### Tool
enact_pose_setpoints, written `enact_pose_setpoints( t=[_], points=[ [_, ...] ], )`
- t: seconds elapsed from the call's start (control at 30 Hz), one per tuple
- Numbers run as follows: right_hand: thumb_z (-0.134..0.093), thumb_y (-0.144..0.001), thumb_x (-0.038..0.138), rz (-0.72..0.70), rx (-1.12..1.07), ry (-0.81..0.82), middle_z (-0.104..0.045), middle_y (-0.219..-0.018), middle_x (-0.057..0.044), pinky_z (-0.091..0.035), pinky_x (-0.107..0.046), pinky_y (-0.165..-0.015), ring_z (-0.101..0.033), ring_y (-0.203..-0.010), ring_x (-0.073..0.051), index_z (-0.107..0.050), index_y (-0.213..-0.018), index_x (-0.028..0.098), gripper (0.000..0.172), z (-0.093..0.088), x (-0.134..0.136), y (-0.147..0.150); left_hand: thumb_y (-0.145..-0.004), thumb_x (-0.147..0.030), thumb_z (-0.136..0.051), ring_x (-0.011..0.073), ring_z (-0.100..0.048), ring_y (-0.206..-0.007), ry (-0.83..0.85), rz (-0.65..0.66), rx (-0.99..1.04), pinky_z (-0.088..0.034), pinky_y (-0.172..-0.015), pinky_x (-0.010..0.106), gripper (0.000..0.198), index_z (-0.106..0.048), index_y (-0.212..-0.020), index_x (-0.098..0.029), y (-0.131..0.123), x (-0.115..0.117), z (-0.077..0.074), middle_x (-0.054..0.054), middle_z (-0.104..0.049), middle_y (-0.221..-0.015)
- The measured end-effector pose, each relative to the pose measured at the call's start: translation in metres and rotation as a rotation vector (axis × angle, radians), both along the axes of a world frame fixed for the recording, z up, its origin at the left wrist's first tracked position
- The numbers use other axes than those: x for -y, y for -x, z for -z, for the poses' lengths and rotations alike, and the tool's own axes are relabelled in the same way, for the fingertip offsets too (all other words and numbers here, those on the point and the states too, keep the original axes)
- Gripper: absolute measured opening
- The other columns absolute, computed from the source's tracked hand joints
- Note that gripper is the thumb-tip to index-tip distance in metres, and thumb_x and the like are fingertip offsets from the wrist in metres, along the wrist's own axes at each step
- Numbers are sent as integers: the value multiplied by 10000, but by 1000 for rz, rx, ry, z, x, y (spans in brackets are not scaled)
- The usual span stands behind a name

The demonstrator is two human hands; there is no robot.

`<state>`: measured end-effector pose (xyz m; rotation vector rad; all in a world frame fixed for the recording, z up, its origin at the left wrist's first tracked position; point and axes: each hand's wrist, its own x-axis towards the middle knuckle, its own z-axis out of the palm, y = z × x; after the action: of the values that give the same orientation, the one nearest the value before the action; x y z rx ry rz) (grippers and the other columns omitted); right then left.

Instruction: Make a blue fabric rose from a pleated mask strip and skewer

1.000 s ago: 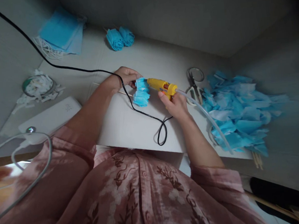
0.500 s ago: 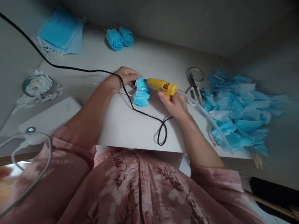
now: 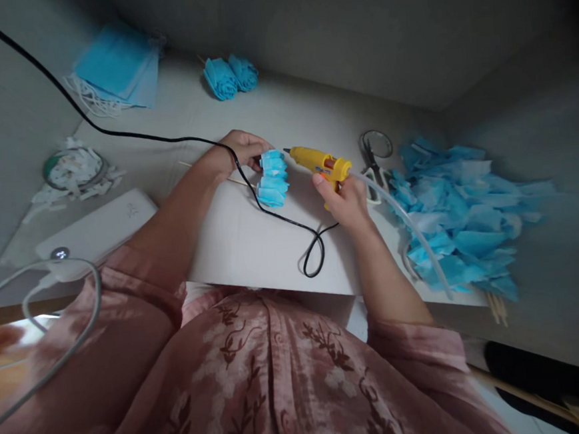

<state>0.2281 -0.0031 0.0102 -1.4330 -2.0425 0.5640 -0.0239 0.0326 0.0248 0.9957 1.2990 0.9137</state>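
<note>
Two hands (image 3: 347, 202), one glue gun (image 3: 315, 160), two rolled flowers (image 3: 221, 80); one pair of scissors (image 3: 371, 156)

Left hand (image 3: 240, 150) is pinching a ruffled light-blue fabric bunch (image 3: 273, 190), right hand (image 3: 349, 202) has a grip on a yellow plastic glue gun (image 3: 318, 159), dark nozzle just beside the fabric, not touching. Two rolled blue fabric roses (image 3: 222, 80) lie further back on the white table (image 3: 242, 247), messy pile of blue fabric scraps (image 3: 459, 207) off to the right.

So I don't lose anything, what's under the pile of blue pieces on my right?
Pale sticks poke out from under the blue pieces, past the near edge of the table. Their far ends, and anything else beneath, are covered.
</note>
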Motion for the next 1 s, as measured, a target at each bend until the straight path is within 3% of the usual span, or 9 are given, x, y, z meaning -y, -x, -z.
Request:
enact_pose_setpoints(
  t=[0.47,0.73,1.0],
  points=[
    [-453,-933,753,-71,-14,-22,-776,-1037,-114,-600,-479,-918,-724,-1093,-336,-730,-1233,202,686,6,0,4,-992,-41,-592,101,-521,-644,1,44,0,-461,-781,303,252,-764,-837,-141,3,-1,3,-46,-654,-582],
    [-441,-933,766,-74,-4,-11,-776,-1111,-131,-574,-503,-983,-718,-1117,-337,-727,-1268,191,725,6,1,4,-987,-10,-585,99,-522,-611,-11,39,30,-460,-773,318,281,-762,-802,-128,3,-2,4,-44,-656,-577],
    [-445,-938,744,-75,8,-14,-767,-1019,-122,-594,-480,-928,-724,-1062,-328,-730,-1225,174,699,5,1,5,-975,-21,-591,96,-525,-612,-12,25,2,-467,-775,314,267,-784,-837,-143,2,-1,2,-43,-664,-577]
  ],
)
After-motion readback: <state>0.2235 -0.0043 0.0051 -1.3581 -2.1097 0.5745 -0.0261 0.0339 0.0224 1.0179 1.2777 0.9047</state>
